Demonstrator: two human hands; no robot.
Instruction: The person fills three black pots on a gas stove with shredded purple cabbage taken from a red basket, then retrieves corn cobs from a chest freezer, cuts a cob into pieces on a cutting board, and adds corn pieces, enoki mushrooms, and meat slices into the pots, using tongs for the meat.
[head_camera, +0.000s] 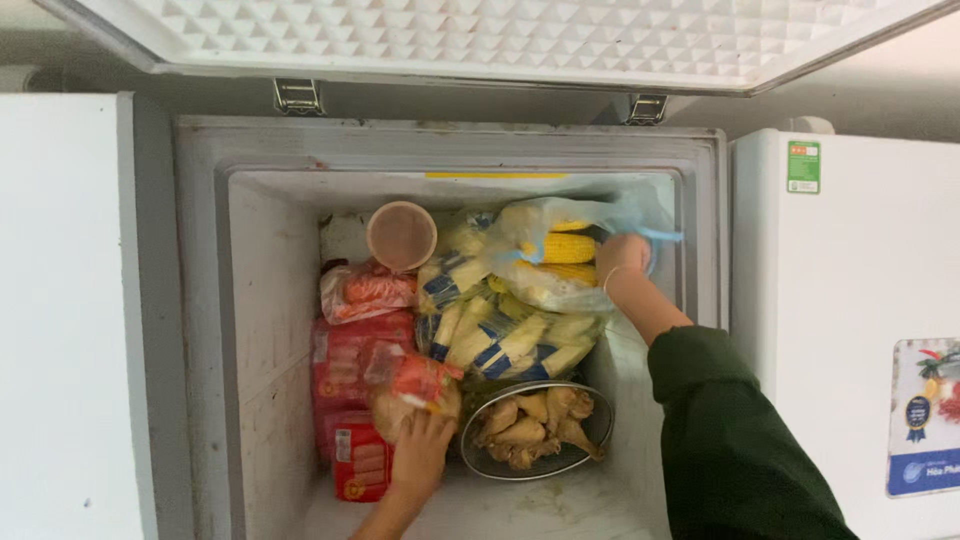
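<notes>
The right hand has its grip closed on the clear bag of corn cobs at the freezer's back right, cobs lying crosswise, while the left hand rests with an open grip on the red-topped bag at front left

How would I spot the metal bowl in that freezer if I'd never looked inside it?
Look into the open chest freezer and go to the near end of its floor, on the right-hand side. There, just right of the left hand, sits a round wire-mesh bowl. It alone is metal and holds bare, unwrapped chicken pieces; everything around it is in plastic bags.
</notes>
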